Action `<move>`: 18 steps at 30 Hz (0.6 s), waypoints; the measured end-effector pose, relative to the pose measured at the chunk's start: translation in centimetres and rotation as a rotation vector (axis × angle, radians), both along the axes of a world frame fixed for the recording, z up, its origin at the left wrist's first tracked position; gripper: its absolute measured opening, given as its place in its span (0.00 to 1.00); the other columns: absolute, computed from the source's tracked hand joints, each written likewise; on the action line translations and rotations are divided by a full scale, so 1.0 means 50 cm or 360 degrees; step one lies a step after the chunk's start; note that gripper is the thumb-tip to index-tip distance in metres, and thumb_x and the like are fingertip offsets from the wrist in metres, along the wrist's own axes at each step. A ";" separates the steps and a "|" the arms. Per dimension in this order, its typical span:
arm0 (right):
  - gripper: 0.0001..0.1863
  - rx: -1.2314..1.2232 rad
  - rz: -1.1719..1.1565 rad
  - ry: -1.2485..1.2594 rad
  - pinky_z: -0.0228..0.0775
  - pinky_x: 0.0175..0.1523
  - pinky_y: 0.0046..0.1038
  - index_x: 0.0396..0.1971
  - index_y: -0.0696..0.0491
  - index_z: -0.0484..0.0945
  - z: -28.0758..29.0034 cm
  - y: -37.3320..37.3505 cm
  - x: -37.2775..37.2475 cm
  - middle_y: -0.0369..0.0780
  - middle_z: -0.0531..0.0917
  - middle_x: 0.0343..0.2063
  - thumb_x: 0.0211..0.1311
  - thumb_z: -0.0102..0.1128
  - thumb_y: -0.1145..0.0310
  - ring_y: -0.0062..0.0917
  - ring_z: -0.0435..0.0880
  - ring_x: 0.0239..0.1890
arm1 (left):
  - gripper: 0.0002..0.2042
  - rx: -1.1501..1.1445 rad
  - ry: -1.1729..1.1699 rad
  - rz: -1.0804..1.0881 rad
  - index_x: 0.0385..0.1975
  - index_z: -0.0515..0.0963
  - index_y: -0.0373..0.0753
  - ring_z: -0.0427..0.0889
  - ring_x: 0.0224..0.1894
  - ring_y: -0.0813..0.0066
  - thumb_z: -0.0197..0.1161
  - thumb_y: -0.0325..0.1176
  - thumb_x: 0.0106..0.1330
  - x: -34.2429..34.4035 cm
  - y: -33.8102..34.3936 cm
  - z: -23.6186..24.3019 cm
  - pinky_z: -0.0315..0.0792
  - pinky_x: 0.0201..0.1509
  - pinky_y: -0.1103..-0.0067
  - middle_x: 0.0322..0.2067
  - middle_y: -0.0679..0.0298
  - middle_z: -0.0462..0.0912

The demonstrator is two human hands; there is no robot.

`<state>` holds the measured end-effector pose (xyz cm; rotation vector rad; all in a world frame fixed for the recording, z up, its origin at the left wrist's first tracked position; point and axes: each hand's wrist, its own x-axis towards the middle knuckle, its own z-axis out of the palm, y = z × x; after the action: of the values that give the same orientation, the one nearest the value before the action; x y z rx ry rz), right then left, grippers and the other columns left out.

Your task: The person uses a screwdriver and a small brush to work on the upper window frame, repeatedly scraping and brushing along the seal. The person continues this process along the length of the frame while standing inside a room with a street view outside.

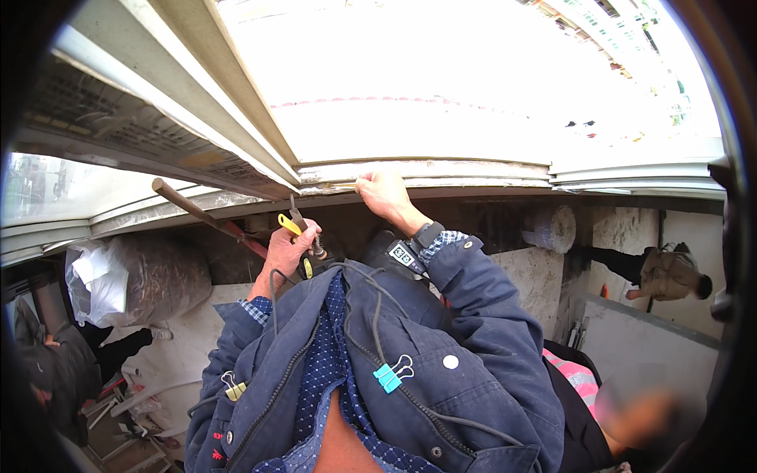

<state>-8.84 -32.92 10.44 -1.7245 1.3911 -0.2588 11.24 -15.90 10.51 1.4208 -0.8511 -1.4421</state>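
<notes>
My left hand (290, 251) is closed around a yellow-handled hand tool (289, 224) with a narrow metal end, which points up toward the corner of the window frame. Its exact kind is hard to make out, and a second yellow piece shows below the fingers. To the right, my right hand (384, 197) is closed in a pinch at the pale window track (449, 172). A thin yellowish sliver seems to show by its fingertips, but I cannot tell what it is.
A wooden pole (193, 206) slants beside my left hand. On the left stands a plastic-wrapped bundle (142, 280); window sash (142, 134) rises above. One person (670, 272) is at the right, another (576, 378) close at the lower right, a third (55, 355) at the left.
</notes>
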 end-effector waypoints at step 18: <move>0.13 0.0087 0.0037 -0.0374 0.74 0.33 0.37 0.22 0.58 0.84 -0.011 0.013 0.080 0.47 0.81 0.16 0.57 0.56 0.65 0.31 0.82 0.21 | 0.13 -0.0006 0.0003 0.0072 0.41 0.82 0.37 0.75 0.28 0.84 0.64 0.41 0.74 0.007 0.023 -0.006 0.71 0.34 0.84 0.29 0.71 0.79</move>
<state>-4.86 -32.29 9.89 -1.6081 1.1957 -0.3941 11.57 -14.77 10.21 1.4267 -0.8151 -1.4070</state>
